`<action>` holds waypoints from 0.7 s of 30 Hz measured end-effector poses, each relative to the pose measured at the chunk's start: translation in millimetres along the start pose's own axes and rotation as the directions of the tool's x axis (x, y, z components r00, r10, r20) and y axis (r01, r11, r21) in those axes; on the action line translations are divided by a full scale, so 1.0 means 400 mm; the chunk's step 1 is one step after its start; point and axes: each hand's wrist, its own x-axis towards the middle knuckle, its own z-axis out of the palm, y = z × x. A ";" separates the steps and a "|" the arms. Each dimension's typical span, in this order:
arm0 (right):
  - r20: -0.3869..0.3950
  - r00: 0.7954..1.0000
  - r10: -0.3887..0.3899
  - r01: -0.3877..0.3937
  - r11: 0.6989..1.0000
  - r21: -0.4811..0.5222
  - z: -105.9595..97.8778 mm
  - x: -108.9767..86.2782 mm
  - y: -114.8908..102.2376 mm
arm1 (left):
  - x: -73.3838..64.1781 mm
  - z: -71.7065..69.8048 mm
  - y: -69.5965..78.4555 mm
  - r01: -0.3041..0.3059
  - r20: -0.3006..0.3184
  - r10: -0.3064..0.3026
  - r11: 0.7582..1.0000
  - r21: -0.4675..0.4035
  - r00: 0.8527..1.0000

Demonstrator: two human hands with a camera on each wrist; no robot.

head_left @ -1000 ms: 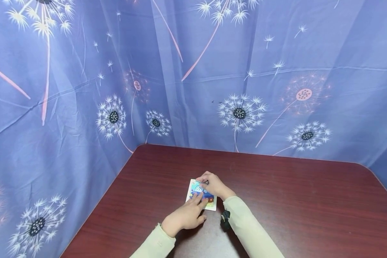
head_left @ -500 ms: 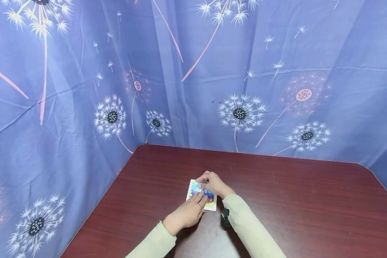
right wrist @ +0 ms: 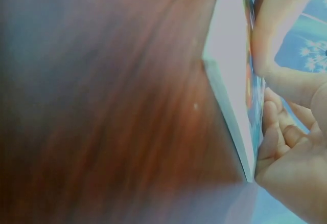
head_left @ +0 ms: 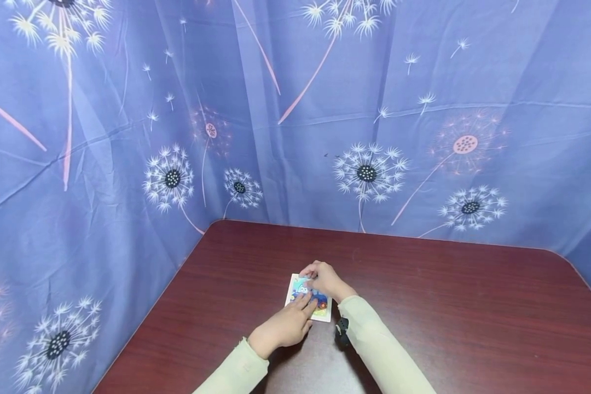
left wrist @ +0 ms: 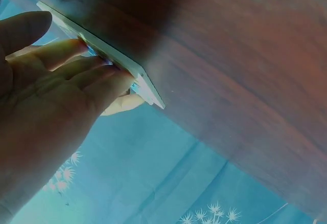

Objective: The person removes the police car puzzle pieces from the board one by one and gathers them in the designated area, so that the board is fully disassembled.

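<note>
The blue curtain (head_left: 302,158) stands behind and left of the counter (head_left: 448,306). The board (head_left: 322,312) lies flat on the counter, picture side up, under both hands. It is thin with a pale edge and looks stiff and light; the printed face is probably smooth, so it may slide under a push. It would best be taken by two opposite edges, or steadied flat with one palm-down hand. The left hand (head_left: 282,327) comes in low from the near left, palm down, its fingers extended and resting on the picture, holding nothing. The right hand (head_left: 327,281) arches over the board's far right part, fingers curled down to its face; whether they pinch anything I cannot tell.
</note>
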 end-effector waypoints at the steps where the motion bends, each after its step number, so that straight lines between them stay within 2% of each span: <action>1: -0.003 1.000 0.008 -0.008 1.000 0.003 0.001 0.000 -0.001 | 0.000 -0.001 0.000 -0.001 -0.001 0.001 1.000 -0.003 1.000; 14: -0.001 0.996 0.085 -0.085 0.996 0.015 -0.006 -0.005 -0.026 | 0.004 0.000 0.006 0.014 -0.003 -0.014 1.000 0.007 1.000; 21: 0.014 0.995 0.098 -0.098 0.994 0.053 -0.006 -0.003 -0.028 | 0.003 -0.009 0.012 0.046 0.026 -0.045 0.998 -0.035 0.999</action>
